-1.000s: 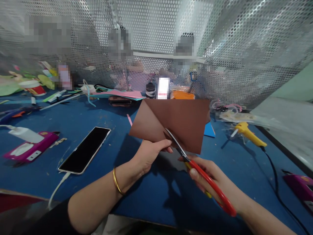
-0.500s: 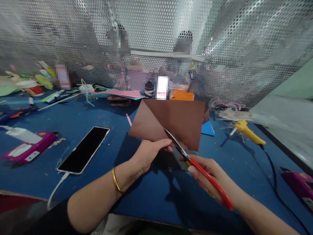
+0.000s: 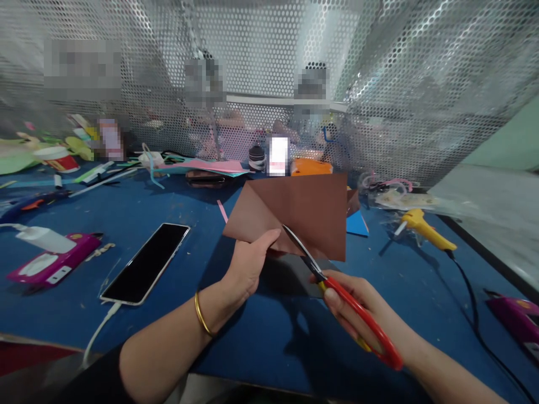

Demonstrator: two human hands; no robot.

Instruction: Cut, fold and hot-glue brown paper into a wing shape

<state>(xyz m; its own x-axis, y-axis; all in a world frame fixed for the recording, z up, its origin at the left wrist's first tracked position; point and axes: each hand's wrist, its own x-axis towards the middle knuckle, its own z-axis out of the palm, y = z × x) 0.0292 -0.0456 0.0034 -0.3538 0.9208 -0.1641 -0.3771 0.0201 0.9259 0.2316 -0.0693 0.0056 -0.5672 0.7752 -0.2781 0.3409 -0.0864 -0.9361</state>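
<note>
Fingers (image 3: pixel 269 238) of your left hand (image 3: pixel 248 264) are clamped on the near edge of the brown paper (image 3: pixel 303 213), held up above the middle of the bench (image 3: pixel 261 331). Your right hand (image 3: pixel 357 306) is closed through the red handles of the scissors (image 3: pixel 337 297), blades parted with the paper between them. Your left thumb sits just beside the blades, so a quick snip could nick it. Held by one edge only, the sheet may sag or twist and the cut could wander. Toward the right edge, the yellow glue gun (image 3: pixel 425 230) trails a cord your forearm could snag.
</note>
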